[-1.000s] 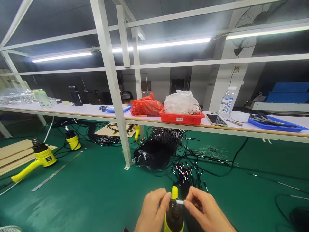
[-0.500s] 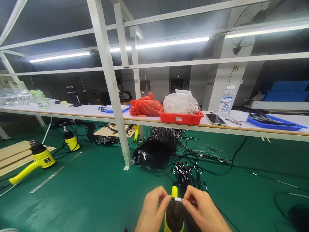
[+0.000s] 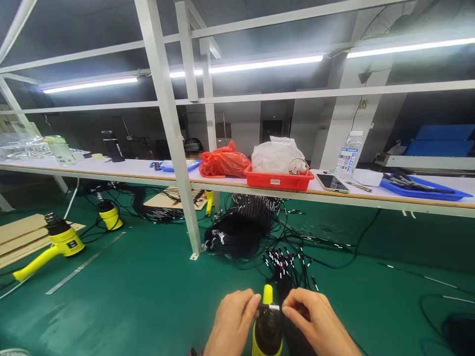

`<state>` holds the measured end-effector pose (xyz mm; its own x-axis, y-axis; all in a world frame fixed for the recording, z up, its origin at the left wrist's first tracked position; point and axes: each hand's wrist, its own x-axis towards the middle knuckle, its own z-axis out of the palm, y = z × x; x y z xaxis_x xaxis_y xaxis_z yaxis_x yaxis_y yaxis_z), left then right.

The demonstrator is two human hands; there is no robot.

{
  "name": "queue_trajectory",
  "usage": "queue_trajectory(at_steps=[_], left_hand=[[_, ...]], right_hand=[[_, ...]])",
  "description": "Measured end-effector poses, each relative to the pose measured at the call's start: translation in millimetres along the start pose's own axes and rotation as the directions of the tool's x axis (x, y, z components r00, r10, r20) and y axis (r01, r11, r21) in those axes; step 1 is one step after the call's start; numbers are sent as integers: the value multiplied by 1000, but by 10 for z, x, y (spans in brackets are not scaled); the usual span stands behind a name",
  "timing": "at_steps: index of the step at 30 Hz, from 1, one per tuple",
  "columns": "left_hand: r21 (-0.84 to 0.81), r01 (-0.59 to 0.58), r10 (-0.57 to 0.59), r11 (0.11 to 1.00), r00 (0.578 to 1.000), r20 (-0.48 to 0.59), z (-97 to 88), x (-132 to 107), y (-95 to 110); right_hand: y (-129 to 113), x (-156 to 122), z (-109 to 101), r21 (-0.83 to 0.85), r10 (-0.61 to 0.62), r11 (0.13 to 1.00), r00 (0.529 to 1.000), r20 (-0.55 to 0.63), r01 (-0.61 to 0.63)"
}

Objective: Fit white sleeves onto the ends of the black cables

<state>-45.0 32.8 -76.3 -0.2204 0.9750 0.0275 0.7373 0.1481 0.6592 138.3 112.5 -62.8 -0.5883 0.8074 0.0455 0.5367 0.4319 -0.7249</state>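
Fingertips (image 3: 256,299) of the left hand (image 3: 232,324) and right hand (image 3: 315,321) pinched narrowly on a white sleeve (image 3: 274,307), sleeve just above the dark nozzle of a yellow heat gun (image 3: 267,331) at 6 o'clock, white-marked black cables (image 3: 285,264) at 12 o'clock, coiled black cable (image 3: 233,237) farther out, green floor (image 3: 148,301) around

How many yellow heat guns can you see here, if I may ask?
4: a heat gun at far left, another behind it, a third under the bench, and a fourth between the left hand and right hand.
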Motion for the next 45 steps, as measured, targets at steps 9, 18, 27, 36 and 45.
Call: queue_trajectory(at_steps=[9, 18, 27, 36, 45], left_hand=[[-188, -17, 14, 982, 1000, -14, 45, 6, -50], [-68, -113, 100, 991, 981, -165, 255, 28, -298], [-150, -123, 103, 981, 986, -133, 139, 11, -155], [-155, -130, 106, 979, 982, -155, 157, 9, -201], [-70, -21, 7, 997, 981, -194, 205, 74, -283]], right_hand=[[50, -3, 29, 123, 4, 992, 999, -43, 1], [174, -40, 20, 0, 9, 1000, 1000, -7, -9], [78, -23, 53, 15, 24, 1000, 999, -24, -24], [16, -42, 70, 0, 14, 1000, 1000, -4, -14], [251, -17, 76, 138, 74, 988, 997, 15, -75]])
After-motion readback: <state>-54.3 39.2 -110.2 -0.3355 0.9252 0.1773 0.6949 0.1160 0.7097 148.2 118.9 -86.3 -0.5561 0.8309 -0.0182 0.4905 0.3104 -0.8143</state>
